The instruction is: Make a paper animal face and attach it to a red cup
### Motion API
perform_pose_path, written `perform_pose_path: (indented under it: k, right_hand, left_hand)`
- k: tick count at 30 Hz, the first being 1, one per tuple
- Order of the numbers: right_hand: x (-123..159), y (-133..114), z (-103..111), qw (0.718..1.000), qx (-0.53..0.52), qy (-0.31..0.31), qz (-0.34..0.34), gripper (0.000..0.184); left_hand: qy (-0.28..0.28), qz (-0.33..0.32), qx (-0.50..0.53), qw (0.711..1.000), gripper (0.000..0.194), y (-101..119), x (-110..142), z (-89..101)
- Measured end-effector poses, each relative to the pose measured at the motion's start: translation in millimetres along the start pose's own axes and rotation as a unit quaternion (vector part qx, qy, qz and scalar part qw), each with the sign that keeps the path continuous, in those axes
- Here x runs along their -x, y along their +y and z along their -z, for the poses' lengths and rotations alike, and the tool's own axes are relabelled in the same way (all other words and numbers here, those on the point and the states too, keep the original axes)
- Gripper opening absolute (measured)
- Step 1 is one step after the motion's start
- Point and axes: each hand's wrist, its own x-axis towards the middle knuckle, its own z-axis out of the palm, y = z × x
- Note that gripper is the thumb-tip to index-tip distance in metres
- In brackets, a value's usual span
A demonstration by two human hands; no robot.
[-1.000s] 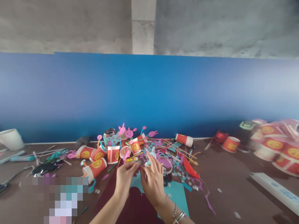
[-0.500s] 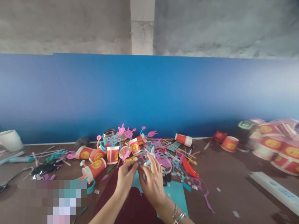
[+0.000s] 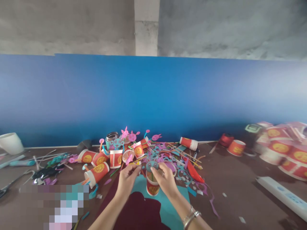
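Note:
My right hand (image 3: 165, 179) pinches a blue paper animal face (image 3: 152, 165) by its right side, thumb in front. The face has ears and drawn features, and a green stem shows below it in a red paper cup (image 3: 153, 189) with a yellow print. This cup stands upright on a light blue paper sheet (image 3: 177, 204). My left hand (image 3: 129, 177) is closed in a pinch just left of the face; a small bluish bit shows at its fingertips, too small to name. A dark red sheet (image 3: 136, 212) lies beneath my forearms.
Several decorated red cups (image 3: 116, 158) stand or lie behind my left hand. Paper scraps (image 3: 184, 174) and thin sticks spread to the right, near a red pouch-like object (image 3: 193, 171). A power strip (image 3: 283, 195) and stacked cups (image 3: 278, 145) are at far right. A blue partition (image 3: 153, 95) stands behind.
My hands were together at the fingertips; they have moved apart. My right hand has shifted right and now grips the paper face, and the cup beneath it has come into view.

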Motion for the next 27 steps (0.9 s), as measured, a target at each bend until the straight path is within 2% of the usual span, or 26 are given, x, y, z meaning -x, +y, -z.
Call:
perform_pose_path:
  k: [5, 12, 20, 27]
  right_hand:
    - [-0.9, -4.0, -2.2, 1.000, 0.001, 0.007, -0.001, 0.026]
    - [-0.2, -8.1, -2.1, 1.000, 0.006, -0.009, -0.007, 0.030]
    - [-0.7, -9.1, 1.0, 0.999, 0.007, -0.033, 0.002, 0.026]
    - [-0.5, -8.2, -0.7, 0.999, 0.006, -0.049, 0.007, 0.021]
  left_hand:
    - [-0.027, -0.038, -0.006, 0.999, 0.019, 2.1, 0.1, -1.4]
    - [-0.052, -0.051, -0.013, 0.997, 0.016, 3.5, -2.2, -4.7]
    - [-0.080, -0.009, 0.025, 0.996, 0.023, 2.8, -2.6, -6.8]
    - [-0.106, -0.025, 0.055, 0.993, 0.026, -1.5, -2.6, -9.2]
